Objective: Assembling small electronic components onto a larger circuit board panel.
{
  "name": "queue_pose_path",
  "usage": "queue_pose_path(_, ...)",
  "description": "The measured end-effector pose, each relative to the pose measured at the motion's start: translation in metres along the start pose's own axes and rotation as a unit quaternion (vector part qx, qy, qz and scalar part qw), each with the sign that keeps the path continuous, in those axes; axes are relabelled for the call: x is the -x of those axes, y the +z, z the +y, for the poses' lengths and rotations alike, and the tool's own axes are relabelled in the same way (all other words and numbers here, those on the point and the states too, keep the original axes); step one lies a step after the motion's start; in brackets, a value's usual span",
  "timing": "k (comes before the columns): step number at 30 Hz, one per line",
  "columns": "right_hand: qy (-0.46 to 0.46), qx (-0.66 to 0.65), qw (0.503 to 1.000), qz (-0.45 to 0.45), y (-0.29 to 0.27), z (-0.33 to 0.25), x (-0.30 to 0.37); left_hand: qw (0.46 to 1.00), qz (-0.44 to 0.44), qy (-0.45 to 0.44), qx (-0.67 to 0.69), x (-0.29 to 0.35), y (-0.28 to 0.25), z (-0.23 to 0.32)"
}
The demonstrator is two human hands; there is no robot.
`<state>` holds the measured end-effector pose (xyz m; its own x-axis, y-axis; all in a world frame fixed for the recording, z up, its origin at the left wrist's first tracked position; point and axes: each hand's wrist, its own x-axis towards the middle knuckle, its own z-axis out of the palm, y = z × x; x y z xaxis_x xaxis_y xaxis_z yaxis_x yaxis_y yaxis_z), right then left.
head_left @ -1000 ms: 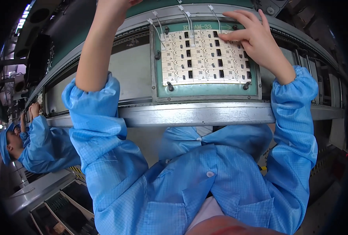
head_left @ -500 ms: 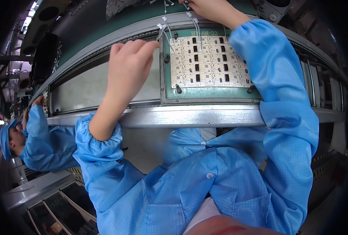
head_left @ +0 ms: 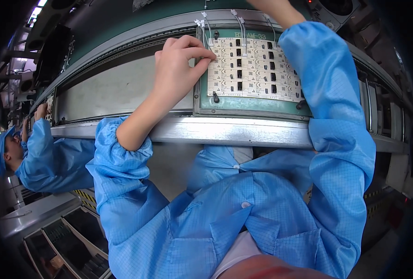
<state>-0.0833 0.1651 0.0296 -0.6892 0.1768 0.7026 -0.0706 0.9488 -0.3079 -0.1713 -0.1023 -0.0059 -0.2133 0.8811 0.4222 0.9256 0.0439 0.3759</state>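
My left hand [head_left: 181,63] is over the left edge of a panel of pale circuit boards [head_left: 255,74], its thumb and index finger brought together at the board surface. Anything between those fingertips is too small to make out. The panel lies in a green carrier plate [head_left: 248,106], with black knobs [head_left: 216,96] near its corners and rows of small black parts on it. Short wires with white connectors [head_left: 242,32] rise from the upper boards and hang over the far frame. Beyond that frame is my right hand [head_left: 276,7], its fingers cut off by the top edge.
A shiny metal rail [head_left: 229,129] runs along the near side of the conveyor. Left of the carrier is a flat grey plate [head_left: 123,90]. A co-worker in blue [head_left: 53,160] works farther left. Divided bins [head_left: 69,242] stand at the lower left.
My left hand has moved right and slightly down, from the wires beside the carrier onto the panel's left edge. My right hand has shifted right and partly out of view.
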Motion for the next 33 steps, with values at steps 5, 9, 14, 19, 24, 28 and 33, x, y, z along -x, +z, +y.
queue_pose_path(5, 0.071, -0.128, 0.964, 0.221, -0.038, 0.001, -0.054, 1.000, 0.005, 0.020, -0.010, -0.008, 0.001, 0.006)
queue_pose_path(9, 0.079, -0.131, 0.957, 0.245, -0.040, 0.003, -0.044, 0.989, 0.072, 0.115, -0.064, 0.002, 0.004, 0.001)
queue_pose_path(14, 0.010, -0.006, 0.979, 0.203, -0.052, -0.030, 0.013, 0.991, 0.043, 0.097, -0.078, 0.004, 0.014, -0.006)
queue_pose_path(19, 0.039, -0.010, 0.985, 0.170, -0.057, -0.040, 0.048, 0.997, 0.047, 0.054, -0.018, 0.006, 0.020, -0.009)
queue_pose_path(24, 0.057, -0.063, 0.985, 0.150, -0.050, -0.045, 0.065, 0.998, 0.041, 0.044, -0.035, 0.007, 0.017, -0.009)
queue_pose_path(28, 0.086, -0.102, 0.985, 0.107, -0.058, -0.057, 0.074, 0.997, 0.022, 0.045, -0.059, 0.007, 0.011, -0.007)
queue_pose_path(33, 0.035, -0.077, 0.993, 0.083, -0.058, -0.062, 0.092, 0.995, 0.047, 0.072, -0.045, 0.011, 0.013, -0.006)
